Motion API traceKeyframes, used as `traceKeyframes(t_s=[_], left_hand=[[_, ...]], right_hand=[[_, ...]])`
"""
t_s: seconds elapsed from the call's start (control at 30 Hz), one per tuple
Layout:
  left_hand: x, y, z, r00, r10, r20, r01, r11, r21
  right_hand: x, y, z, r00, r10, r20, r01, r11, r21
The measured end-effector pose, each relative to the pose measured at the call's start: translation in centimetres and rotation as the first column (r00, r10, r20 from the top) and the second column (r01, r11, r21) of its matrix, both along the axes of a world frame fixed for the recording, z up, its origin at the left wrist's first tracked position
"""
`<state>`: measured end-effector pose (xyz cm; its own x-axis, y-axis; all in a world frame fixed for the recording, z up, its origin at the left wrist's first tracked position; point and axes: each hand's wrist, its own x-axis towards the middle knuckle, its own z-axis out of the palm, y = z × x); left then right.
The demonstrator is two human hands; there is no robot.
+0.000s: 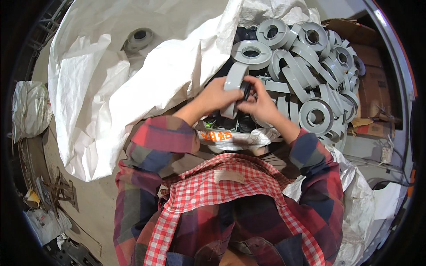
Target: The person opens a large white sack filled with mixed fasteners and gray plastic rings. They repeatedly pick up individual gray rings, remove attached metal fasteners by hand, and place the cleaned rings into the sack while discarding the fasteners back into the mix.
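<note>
My left hand [218, 94] grips a round grey plastic fitting [236, 76] by its rim, the part standing on edge. Against its right face my right hand [258, 99] holds a black ridged plastic piece [245, 89] with thumb and fingers. Just beyond both hands, another grey fitting with a threaded centre hole [251, 52] lies face up. A large heap of similar grey fittings [316, 116] spreads to the right. Black parts [246, 123] show below my hands, partly hidden by them.
A big white woven sack [159, 79] lies open at the left, with a grey fitting [139, 37] inside. Cardboard boxes [374, 86] stand beyond the heap at the right. A white bag with orange writing [229, 139] lies near my body. A wooden stool [63, 191] is at the lower left.
</note>
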<state>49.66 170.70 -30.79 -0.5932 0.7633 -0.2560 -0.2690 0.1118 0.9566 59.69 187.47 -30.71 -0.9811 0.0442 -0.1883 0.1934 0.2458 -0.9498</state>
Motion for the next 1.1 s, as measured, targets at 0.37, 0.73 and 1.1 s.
traceKeyframes(t_s=[0.37,0.73,1.1], left_hand=[[0.3,0.1,1.2,0.994,-0.068,0.09,0.066,0.997,0.031],[-0.6,-0.1,1.7,0.982,-0.123,0.141,0.139,0.984,-0.113],[0.8,0.2,1.0,0.997,0.008,-0.08,-0.004,0.999,0.045]], right_hand=[[-0.2,2.0,-1.1,0.916,-0.127,0.381,0.282,0.878,-0.387],[0.5,2.4,-1.2,0.798,0.501,-0.336,-0.111,0.67,0.734],[-0.4,2.4,-3.2,0.99,0.118,-0.074,-0.129,0.979,-0.156]])
